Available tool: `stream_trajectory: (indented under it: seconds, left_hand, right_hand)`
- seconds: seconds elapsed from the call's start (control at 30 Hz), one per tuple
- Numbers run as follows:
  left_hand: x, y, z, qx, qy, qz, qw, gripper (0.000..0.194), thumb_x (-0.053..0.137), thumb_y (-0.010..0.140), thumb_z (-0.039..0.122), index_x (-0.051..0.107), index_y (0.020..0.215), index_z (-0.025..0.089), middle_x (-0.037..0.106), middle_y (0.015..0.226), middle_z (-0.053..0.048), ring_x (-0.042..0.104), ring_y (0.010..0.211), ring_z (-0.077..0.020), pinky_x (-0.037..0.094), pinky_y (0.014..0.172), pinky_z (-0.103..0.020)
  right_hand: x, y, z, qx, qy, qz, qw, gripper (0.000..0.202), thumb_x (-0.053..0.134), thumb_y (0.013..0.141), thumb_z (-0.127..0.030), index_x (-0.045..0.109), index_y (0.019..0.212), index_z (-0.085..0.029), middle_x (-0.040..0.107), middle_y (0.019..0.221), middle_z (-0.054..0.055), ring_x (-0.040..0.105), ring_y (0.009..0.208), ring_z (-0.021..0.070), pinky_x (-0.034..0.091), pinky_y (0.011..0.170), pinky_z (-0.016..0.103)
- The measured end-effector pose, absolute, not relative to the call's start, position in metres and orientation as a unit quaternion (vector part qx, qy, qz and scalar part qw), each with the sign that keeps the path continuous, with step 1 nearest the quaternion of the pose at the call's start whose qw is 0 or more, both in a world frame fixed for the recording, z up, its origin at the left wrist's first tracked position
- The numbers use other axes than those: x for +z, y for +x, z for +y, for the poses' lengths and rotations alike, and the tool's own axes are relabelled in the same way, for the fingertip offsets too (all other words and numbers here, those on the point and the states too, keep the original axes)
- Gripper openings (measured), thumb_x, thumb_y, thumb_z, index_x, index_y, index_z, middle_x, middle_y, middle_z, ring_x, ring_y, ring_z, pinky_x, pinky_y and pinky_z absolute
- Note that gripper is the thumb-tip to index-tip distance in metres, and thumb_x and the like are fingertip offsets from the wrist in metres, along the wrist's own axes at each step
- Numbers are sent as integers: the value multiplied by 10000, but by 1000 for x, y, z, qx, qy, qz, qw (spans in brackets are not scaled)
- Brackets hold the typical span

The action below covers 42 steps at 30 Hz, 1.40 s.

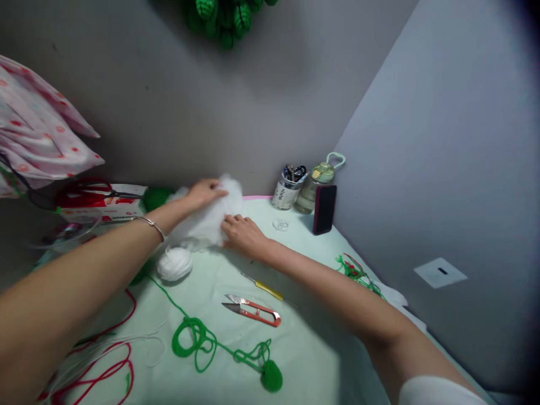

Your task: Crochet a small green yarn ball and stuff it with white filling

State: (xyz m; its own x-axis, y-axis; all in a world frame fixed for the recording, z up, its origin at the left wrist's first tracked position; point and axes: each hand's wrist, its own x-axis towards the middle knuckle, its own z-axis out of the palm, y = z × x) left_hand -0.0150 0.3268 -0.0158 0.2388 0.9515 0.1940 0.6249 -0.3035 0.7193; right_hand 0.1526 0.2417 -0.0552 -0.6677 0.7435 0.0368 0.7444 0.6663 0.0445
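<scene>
A fluffy white mass of stuffing lies at the back of the table, against the wall. My left hand is on its upper part, fingers closed on the fluff. At its right edge my right hand has its fingers curled into the white material. A white yarn ball sits just in front of the stuffing. Nearer to me are a yellow-handled crochet hook, orange thread snips and a green crocheted ring, with green yarn running to a small green piece.
A jar of pens, a water bottle and an upright phone stand at the back right. Green and red yarn scraps lie by the right wall. Red scissors rest on a box at the left, above loose red yarn.
</scene>
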Motion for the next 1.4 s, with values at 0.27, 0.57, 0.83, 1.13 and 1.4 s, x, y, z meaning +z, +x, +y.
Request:
stream_trajectory:
  seconds: [0.27, 0.57, 0.83, 1.13, 1.4]
  left_hand:
    - [63, -69, 339, 572, 612, 485, 250, 395, 688, 789, 617, 713, 948, 256, 773, 1004, 19, 629, 1152, -258, 411, 815, -369]
    - [31, -59, 317, 544, 643, 444, 308, 267, 822, 685, 389, 646, 759, 202, 735, 980, 37, 628, 985, -204, 429, 910, -346]
    - [18, -68, 298, 437, 703, 477, 297, 255, 779, 779, 382, 680, 896, 178, 726, 969, -77, 683, 916, -238, 529, 871, -385]
    - [-21, -56, 305, 302, 763, 550, 155, 321, 665, 882, 402, 686, 1115, 184, 740, 1061, -155, 683, 1119, -399, 459, 979, -476]
    - [-20, -50, 293, 320, 753, 505, 273, 293, 597, 843, 372, 527, 607, 213, 565, 616, -5, 582, 695, -202, 419, 691, -312]
  right_hand:
    - [-41, 179, 293, -42, -502, -864, 16, 306, 404, 987, -71, 704, 1026, -117, 677, 1203, 226, 636, 1098, 311, 494, 919, 434]
    - [26, 194, 307, -38, -497, -832, 245, 311, 497, 1037, -349, 533, 1318, -221, 536, 1470, 138, 543, 1333, 256, 487, 1044, 416]
    - [-12, 133, 322, 89, -493, -824, 265, 511, 779, 860, -388, 576, 1268, -156, 710, 1207, 145, 668, 1088, 301, 527, 944, 457]
    - [-48, 109, 309, 20, -482, -835, 266, 608, 706, 919, -293, 463, 1440, -95, 585, 1418, 202, 537, 1312, 318, 424, 1109, 456]
    - [-87, 102, 333, 34, -504, -840, 197, 278, 621, 961, -205, 619, 1239, -214, 655, 1279, 118, 591, 1205, 287, 465, 1029, 438]
